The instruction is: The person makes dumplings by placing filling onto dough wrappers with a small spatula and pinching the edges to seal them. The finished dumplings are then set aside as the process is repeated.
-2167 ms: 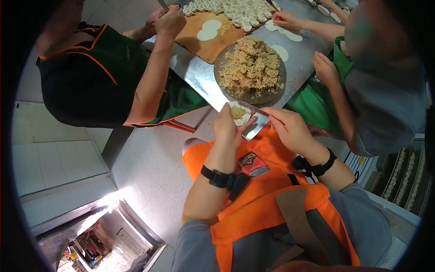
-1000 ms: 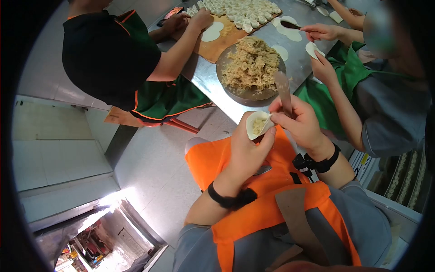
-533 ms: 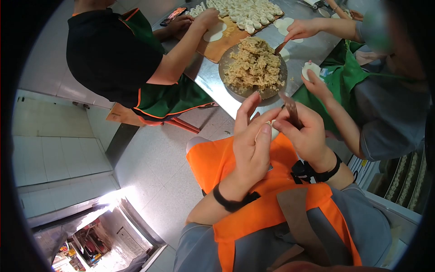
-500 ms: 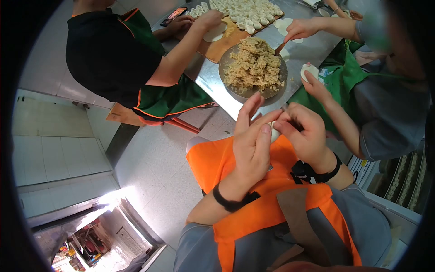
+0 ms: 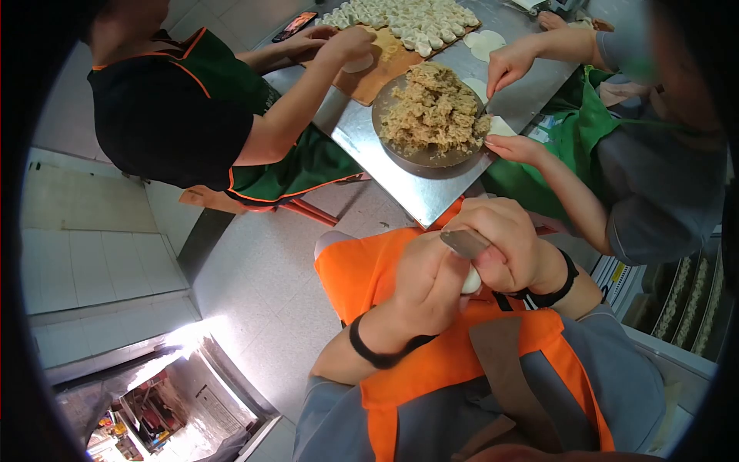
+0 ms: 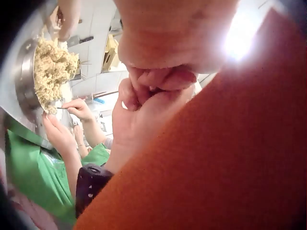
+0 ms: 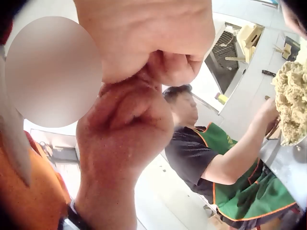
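In the head view, my left hand [image 5: 431,281] and right hand [image 5: 504,239] press together above the orange apron, fingers curled around a dumpling. A white bit of the dumpling [image 5: 472,281] peeks out below the thumbs; the rest is hidden by the hands. My right hand also grips a flat metal spatula [image 5: 466,244], its blade lying across the left hand. Both wrist views show the left hand [image 6: 172,38] and right hand [image 7: 148,38] tightly clasped, the dumpling hidden inside.
Ahead, a metal bowl [image 5: 431,160] heaped with filling [image 5: 435,108] stands at the table corner. Behind it, a wooden board [image 5: 377,73] carries rows of dumplings [image 5: 416,23]. Round wrappers [image 5: 485,45] lie on the table. One person works at each side, the right one's hands at the bowl.
My hands have drawn together and lower; the open wrapper with filling is now folded and squeezed between them. The person at right has brought a wrapper and tool to the bowl's rim.
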Available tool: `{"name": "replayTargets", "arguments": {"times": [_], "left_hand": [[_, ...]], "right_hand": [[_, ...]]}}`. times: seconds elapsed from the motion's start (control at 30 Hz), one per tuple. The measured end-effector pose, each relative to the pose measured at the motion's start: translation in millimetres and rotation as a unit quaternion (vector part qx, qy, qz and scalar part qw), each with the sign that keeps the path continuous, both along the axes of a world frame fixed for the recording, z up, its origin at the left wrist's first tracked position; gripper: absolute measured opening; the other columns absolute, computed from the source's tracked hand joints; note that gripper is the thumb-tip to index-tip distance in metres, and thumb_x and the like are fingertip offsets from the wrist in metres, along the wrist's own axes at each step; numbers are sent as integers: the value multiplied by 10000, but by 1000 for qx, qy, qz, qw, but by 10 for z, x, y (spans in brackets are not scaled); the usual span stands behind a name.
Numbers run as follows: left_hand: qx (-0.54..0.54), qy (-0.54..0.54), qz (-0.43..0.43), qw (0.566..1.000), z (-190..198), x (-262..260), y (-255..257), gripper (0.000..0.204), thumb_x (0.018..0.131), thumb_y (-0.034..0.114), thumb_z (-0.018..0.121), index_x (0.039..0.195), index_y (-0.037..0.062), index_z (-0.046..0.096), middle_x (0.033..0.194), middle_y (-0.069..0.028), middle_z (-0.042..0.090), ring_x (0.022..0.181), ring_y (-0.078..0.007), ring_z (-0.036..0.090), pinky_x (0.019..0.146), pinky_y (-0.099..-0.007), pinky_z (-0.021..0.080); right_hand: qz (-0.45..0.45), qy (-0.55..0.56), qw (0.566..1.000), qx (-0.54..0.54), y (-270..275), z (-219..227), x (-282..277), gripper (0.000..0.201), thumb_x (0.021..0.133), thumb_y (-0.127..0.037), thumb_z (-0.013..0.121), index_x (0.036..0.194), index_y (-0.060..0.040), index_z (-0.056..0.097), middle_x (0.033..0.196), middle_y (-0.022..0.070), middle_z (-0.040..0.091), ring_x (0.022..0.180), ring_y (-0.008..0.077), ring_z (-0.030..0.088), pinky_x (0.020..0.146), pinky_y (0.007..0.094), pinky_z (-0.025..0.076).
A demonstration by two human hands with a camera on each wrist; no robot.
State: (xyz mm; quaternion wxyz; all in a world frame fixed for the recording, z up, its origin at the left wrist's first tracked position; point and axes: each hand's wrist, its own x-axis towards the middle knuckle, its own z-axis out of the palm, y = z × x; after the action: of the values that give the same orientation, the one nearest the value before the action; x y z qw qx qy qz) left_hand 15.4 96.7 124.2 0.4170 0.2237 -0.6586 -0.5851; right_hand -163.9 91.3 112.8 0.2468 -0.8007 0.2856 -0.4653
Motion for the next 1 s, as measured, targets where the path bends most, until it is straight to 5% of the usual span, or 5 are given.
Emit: {"name": "replayTargets", "arguments": {"times": [0.23, 0.37, 0.47, 0.67, 1.0], "left_hand": [[-270, -28, 107, 956, -264, -78, -41, 259, 993, 107, 347, 994, 1, 583, 713, -82, 606, 579, -200, 586, 537, -320, 456], [227, 162, 14, 960, -70, -112, 66, 360, 1027, 169, 329, 1219, -36, 555, 711, -62, 608, 583, -146, 582, 532, -289, 460], [170, 17, 47, 984, -25, -36, -34, 599, 1029, 428, 320, 1326, -65, 485, 690, -105, 621, 494, -211, 569, 511, -306, 474], [-109, -13, 86, 990, -230, -76, -157, 385, 1035, 227, 476, 1324, -26, 447, 804, -42, 611, 644, -81, 571, 574, -214, 433], [2, -15, 153, 988, -333, -58, -23, 74, 1009, 67, 524, 1034, 21, 472, 578, 1, 545, 450, -67, 517, 443, -225, 383]], "right_hand": [[-34, 22, 998, -58, 2, -20, 53, 304, 942, -254, 479, 930, 29, 589, 752, 134, 601, 569, 289, 562, 519, 356, 451], [-77, -22, 994, 79, 38, 88, 50, 128, 914, -137, 587, 891, -15, 618, 689, 103, 568, 585, 278, 604, 536, 351, 459], [-71, -38, 989, 122, 67, 211, 8, 27, 895, -45, 606, 888, -20, 614, 686, 99, 602, 583, 258, 621, 549, 337, 468], [-126, -14, 991, 32, 49, 153, 81, 28, 894, -7, 614, 871, -11, 598, 736, 110, 617, 638, 245, 635, 567, 318, 472], [-183, -26, 974, 133, 106, 136, 30, 76, 930, -29, 592, 858, -7, 588, 700, 103, 562, 587, 210, 560, 560, 300, 448]]}}
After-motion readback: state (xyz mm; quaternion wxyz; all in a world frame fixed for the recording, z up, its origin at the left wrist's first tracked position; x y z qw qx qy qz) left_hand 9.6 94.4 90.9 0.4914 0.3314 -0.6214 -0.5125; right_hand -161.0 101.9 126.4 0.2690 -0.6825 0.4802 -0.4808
